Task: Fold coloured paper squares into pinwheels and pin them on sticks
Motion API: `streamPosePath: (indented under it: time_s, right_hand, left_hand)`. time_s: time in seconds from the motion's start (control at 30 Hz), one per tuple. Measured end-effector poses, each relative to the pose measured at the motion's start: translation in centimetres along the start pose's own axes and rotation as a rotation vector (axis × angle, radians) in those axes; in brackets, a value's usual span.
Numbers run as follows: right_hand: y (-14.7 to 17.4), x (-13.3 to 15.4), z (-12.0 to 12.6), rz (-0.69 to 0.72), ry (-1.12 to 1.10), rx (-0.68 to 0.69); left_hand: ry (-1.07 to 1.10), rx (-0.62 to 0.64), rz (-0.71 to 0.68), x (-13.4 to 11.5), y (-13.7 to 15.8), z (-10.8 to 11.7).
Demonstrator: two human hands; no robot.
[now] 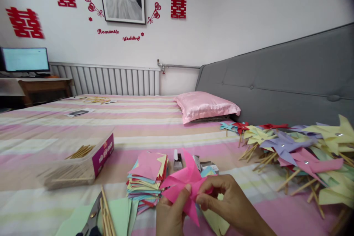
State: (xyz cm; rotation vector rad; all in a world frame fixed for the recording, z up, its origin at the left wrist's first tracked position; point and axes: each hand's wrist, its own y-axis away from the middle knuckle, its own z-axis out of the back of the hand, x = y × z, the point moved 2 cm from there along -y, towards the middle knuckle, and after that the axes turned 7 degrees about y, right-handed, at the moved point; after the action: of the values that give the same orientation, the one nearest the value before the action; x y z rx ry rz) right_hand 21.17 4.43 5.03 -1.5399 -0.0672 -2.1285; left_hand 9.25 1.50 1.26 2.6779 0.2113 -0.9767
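Observation:
A bright pink paper pinwheel (184, 177) with folded blades is held up in front of me between both hands. My left hand (173, 212) grips it from below, the thumb pressed near its centre. At its right side my right hand (221, 199) pinches a blade between thumb and fingers. Whether a pin or stick is in the pinwheel I cannot tell. Just behind it sits a pile of coloured cut paper pieces (146, 179), and small boxes (178, 160) stand beyond. Pale yellow paper (217, 219) lies partly hidden under my right hand.
Finished pinwheels (284, 145) on sticks are heaped at the right. To the left lie scissors (94, 214) and wooden sticks (106, 212) on green paper sheets (123, 210). A clear plastic box (69, 177) holds more sticks. A pink pillow (207, 105) rests by the grey headboard (276, 70).

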Motion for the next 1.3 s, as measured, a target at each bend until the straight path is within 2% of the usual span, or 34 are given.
streamPosePath:
  time_s: [0.23, 0.37, 0.57, 0.73, 1.07, 1.3]
  right_hand:
    - [0.1, 0.8, 0.2, -0.057, -0.012, -0.051]
    - [0.1, 0.3, 0.0, -0.07, -0.073, -0.037]
    - [-0.2, -0.8, -0.2, -0.151, -0.176, -0.095]
    - [-0.1, -0.7, 0.0, -0.181, -0.203, -0.065]
    - [-0.4, -1.5, 0.0, -0.174, -0.188, -0.07]
    - [-0.3, -0.8, -0.1, -0.192, -0.164, -0.099]
  left_hand:
    - [-0.072, 0.011, -0.067, 0.1, 0.0, -0.1]
    - [-0.112, 0.029, -0.113, 0.2, 0.0, -0.1]
    - [-0.164, -0.028, -0.124, 0.1, 0.1, -0.3]
    - [-0.182, -0.046, -0.137, 0.3, 0.0, 0.0]
    - [-0.274, -0.028, -0.156, 0.6, -0.5, 0.5]
    - [-0.229, -0.027, -0.175, 0.9, -0.6, 0.6]
